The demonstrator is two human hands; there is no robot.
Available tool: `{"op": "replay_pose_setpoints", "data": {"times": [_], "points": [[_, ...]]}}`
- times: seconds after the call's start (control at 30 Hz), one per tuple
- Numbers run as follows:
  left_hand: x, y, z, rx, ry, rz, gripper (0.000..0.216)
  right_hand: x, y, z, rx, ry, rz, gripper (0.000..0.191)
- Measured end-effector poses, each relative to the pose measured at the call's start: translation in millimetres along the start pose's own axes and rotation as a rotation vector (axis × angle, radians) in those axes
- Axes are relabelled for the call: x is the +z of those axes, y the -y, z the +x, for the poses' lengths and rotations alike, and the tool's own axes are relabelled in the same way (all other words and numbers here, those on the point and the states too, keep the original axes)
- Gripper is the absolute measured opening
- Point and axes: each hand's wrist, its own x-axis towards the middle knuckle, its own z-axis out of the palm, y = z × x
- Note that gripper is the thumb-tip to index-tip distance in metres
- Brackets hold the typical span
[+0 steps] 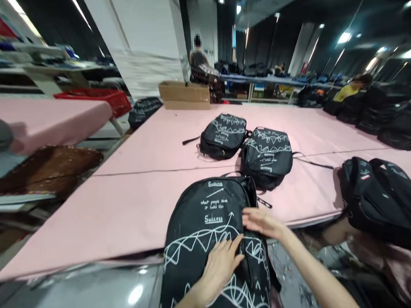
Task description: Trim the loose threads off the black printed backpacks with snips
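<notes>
A black backpack (209,244) lies right in front of the person, at the near edge of the big pink table (126,207), with its lower part hanging over the edge toward the person. It has white scribbly lines on it and the word "Success" written twice (with some smaller words in between). The left hand (219,267) lies flat on the front of the backpack, fingers stretched out and close together, palm down, holding nothing. The right hand (263,222) is open too, with the fingers pointing left, and it touches the right side of the same backpack near its edge; it is not wrapped around anything. The two hands are close to each other, and the fingertips nearly meet. Farther back on the pink table lie two more black backpacks with the same white drawings, one on the left (223,136) and one on the right (267,156), touching each other. On the right edge of the table sits a pile of black bags (381,196). A brown cardboard box (184,95) sits at the far end of the table. On the left there is a red crate (104,97). Far away, a person in a dark top (198,59) is by another table, and a person in yellow (350,89) is at the right, behind more dark bags.
</notes>
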Motion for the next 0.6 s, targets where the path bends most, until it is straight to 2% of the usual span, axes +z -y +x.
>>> {"op": "replay_pose_setpoints", "data": {"times": [0.1, 0.13, 0.23, 0.3, 0.37, 0.43, 0.47, 0.53, 0.6], "points": [[13.9, -7.8, 1.3, 0.146, 0.035, 0.06, 0.04, -52.9, -5.0, 7.7, -0.091, -0.376, -0.333, 0.031], [16.1, -11.0, 3.5, 0.197, 0.059, 0.044, 0.039, -68.5, -6.2, 13.6, -0.11, -0.461, -0.404, 0.031], [5.4, -6.6, 18.3, 0.317, 0.109, -0.086, 0.033, -96.6, -16.0, 36.8, -0.153, -0.579, -0.56, 0.027], [-18.1, 14.8, 33.8, 0.294, 0.024, -0.127, 0.03, -100.3, -26.9, 52.4, -0.179, -0.604, -0.65, 0.029], [-49.6, 49.2, 49.0, 0.132, -0.197, -0.087, 0.028, -98.4, -36.9, 64.7, -0.186, -0.612, -0.707, 0.03], [-79.3, 88.3, 59.5, -0.143, -0.463, -0.097, 0.03, -97.3, -42.5, 71.9, -0.18, -0.621, -0.729, 0.024], [-90.5, 106.4, 62.3, -0.285, -0.548, -0.105, 0.032, -98.2, -43.3, 73.2, -0.173, -0.622, -0.727, 0.019], [-102.8, 134.5, 62.6, -0.551, -0.571, -0.26, 0.039, -102.3, -41.4, 70.7, -0.151, -0.616, -0.701, 0.014], [-103.9, 149.1, 57.0, -0.693, -0.49, -0.582, 0.04, -107.0, -36.3, 60.0, -0.129, -0.594, -0.645, 0.02]]}}
